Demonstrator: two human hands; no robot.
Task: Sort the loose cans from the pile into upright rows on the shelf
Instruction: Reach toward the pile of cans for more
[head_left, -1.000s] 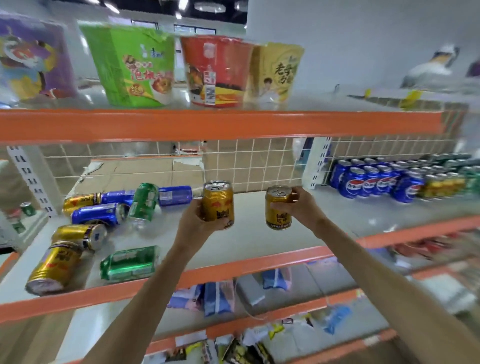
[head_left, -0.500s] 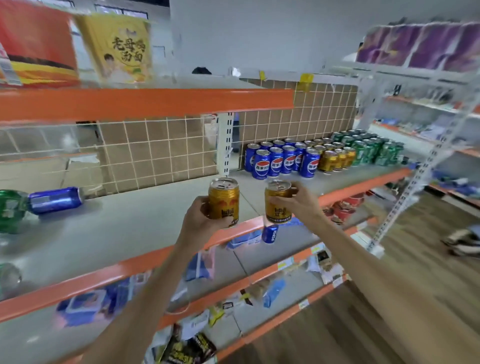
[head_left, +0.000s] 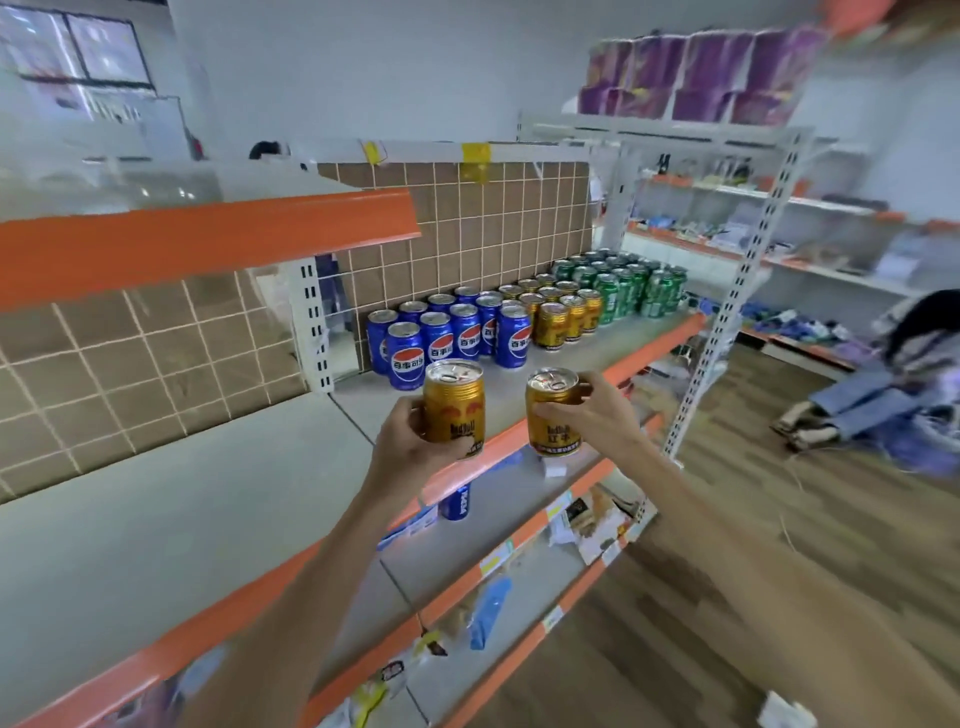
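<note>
While two gold cans are held upright above the shelf edge, the left can is clasped by the left hand and the right can by the right hand; sorted rows of blue cans, gold cans and green cans are seen behind.

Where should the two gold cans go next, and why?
Probably carry both forward to the gold group. The left hand and right hand each hold a gold can upright, short of the rows; gold cans stand between blue cans and green cans.
</note>
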